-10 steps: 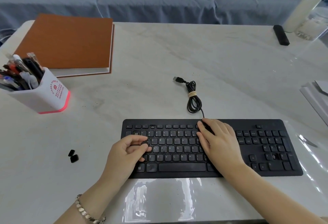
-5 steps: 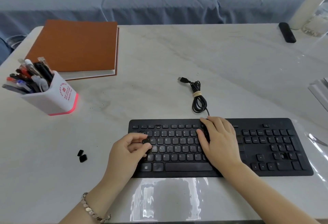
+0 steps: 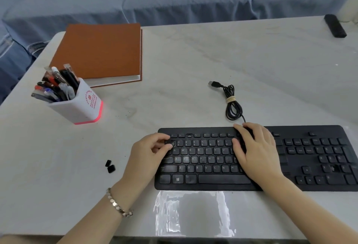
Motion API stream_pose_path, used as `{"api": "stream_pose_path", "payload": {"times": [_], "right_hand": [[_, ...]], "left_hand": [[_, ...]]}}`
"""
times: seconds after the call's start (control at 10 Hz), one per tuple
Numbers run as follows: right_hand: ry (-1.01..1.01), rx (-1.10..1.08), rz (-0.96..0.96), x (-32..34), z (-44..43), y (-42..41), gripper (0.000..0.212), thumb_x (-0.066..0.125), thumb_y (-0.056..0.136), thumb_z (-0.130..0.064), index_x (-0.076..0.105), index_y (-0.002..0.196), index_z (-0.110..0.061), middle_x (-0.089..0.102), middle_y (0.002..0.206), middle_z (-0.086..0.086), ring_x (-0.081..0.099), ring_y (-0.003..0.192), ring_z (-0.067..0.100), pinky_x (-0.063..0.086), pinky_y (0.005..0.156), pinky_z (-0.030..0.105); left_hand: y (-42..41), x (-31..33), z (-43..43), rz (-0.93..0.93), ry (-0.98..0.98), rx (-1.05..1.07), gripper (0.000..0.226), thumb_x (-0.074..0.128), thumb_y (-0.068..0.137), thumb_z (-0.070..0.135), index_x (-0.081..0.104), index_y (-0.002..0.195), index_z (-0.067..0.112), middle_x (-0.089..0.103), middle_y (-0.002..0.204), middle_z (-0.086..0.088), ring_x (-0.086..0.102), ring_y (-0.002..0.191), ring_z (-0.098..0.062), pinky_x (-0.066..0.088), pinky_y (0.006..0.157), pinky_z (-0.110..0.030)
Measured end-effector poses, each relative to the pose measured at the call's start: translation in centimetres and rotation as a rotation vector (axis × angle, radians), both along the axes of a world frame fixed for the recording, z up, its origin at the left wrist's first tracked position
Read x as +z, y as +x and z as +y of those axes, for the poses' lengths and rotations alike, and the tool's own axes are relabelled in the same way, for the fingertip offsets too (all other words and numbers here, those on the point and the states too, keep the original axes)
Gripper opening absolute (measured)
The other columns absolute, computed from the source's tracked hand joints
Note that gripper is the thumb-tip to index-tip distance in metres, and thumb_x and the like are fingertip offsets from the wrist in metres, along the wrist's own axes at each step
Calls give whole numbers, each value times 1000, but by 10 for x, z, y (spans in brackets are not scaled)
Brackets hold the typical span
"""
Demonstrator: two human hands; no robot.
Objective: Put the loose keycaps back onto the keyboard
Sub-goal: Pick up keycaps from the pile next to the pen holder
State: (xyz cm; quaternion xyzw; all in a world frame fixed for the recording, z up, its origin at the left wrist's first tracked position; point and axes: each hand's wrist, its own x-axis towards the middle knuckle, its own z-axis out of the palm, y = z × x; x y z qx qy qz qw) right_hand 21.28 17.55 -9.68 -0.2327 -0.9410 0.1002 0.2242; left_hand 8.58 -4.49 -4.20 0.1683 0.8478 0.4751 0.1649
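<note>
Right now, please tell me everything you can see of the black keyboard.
The flat black plastic full-size keyboard lies level on the pale marble-look table, its black cable bundled with a tie, USB plug unplugged. The right hand rests on its middle keys; the left hand pinches a small black keycap over its upper left keys.

My right hand [image 3: 257, 152] covers the middle keys of the keyboard [image 3: 310, 129]; its right end is cut off; the keycap [image 3: 169, 141] pinched in my left hand [image 3: 147, 152] is mostly hidden; print on the cup [image 3: 81, 106] is too small to read
</note>
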Motion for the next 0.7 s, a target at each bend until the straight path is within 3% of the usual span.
{"api": "stream_pose_path", "payload": {"times": [0.3, 0.4, 0.6, 0.7], "right_hand": [[-11, -7, -9, 1, -1, 0, 44, 41, 86, -35, 65, 112, -8, 57, 108, 12, 46, 102, 26, 30, 94, 37], [-20, -12, -12, 1, -1, 0, 44, 41, 86, -35, 65, 112, -9, 57, 108, 11, 46, 102, 26, 30, 95, 36], [-24, -12, -15, 2, -1, 1, 44, 41, 86, -35, 65, 112, -9, 57, 108, 11, 48, 102, 27, 31, 95, 37], [-25, -11, -14, 2, -1, 1, 44, 41, 86, -36, 65, 112, -9, 56, 109, 11, 45, 103, 25, 30, 95, 37]], "left_hand": [[-2, -8, -5, 85, 25, -16, 33, 75, 75, 1, 66, 84, 31, 65, 82, 6, 61, 75, -4, 46, 69, -5], [-5, -11, -6, 101, 25, -28, 32, 74, 74, -2, 67, 85, 27, 64, 84, 9, 60, 73, 4, 44, 70, -4], [-12, -10, -7, 119, 60, -22, 32, 75, 75, 3, 65, 82, 33, 64, 78, 10, 54, 67, 2, 40, 66, -7], [-15, -15, -10, 154, 4, -119, 30, 75, 76, 9, 65, 84, 36, 61, 90, 14, 50, 83, 7, 35, 70, -5]]}}
